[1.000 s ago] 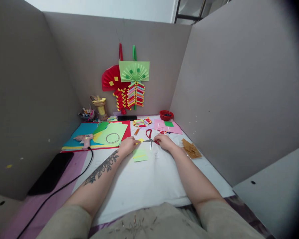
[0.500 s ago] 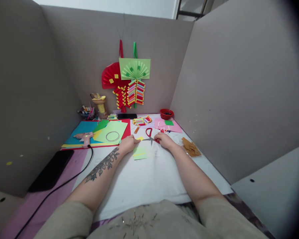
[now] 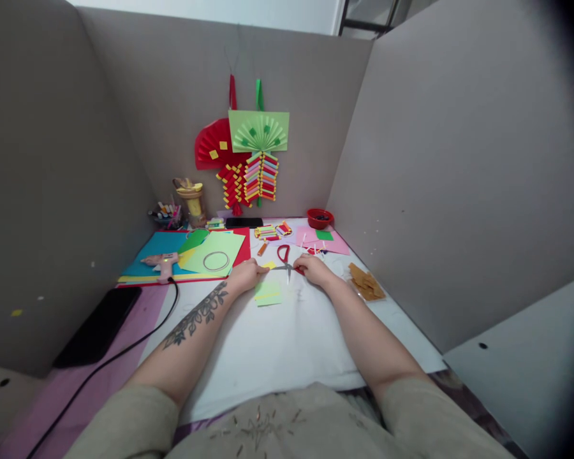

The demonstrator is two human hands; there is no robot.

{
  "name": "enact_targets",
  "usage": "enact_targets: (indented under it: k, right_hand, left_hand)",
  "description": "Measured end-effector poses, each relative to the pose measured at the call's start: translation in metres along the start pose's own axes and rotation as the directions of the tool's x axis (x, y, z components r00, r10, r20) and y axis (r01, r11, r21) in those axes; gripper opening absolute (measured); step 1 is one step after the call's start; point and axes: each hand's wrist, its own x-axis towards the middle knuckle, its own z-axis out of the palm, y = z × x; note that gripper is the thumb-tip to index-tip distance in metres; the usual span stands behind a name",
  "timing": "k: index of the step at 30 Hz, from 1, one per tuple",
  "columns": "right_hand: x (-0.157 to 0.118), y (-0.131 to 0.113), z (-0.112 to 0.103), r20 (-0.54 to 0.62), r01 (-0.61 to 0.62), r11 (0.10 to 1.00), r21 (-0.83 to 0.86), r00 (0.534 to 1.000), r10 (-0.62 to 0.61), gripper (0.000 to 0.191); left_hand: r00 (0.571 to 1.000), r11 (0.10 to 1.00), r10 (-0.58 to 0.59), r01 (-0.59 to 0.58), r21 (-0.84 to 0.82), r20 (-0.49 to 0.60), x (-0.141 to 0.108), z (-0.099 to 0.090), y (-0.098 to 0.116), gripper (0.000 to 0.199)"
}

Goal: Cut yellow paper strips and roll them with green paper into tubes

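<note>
My left hand [image 3: 247,275] pinches something at its fingertips, beside a small yellow paper piece [image 3: 269,265]. My right hand [image 3: 312,268] is closed on one red handle of the scissors [image 3: 283,253], whose blades are spread apart. One blade points left toward my left fingertips, and the other red loop stands away from my right hand. Just below the blades, a light green paper [image 3: 268,294] with a yellow strip lies on the white cloth [image 3: 287,357].
A glue gun [image 3: 165,264] with a black cord and coloured sheets [image 3: 220,245] lie at left. Small paper rolls [image 3: 266,233], a red bowl [image 3: 320,218] and pink paper [image 3: 337,243] are at the back. Brown pieces [image 3: 366,282] lie right. Grey panels [image 3: 306,76] surround the table.
My right hand and the scissors have shifted slightly left, toward my left hand. My left hand stays nearly in place.
</note>
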Motion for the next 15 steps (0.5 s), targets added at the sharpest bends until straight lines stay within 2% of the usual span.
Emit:
enact_targets:
  k: [15]
  right_hand:
    - [0.0005, -0.0039, -0.0052, 0.019, -0.028, 0.999, 0.039, 0.999, 0.027, 0.036]
  left_hand:
    - [1.0, 1.0, 0.01, -0.011, -0.008, -0.005, 0.0021, 0.0002, -0.0019, 0.035]
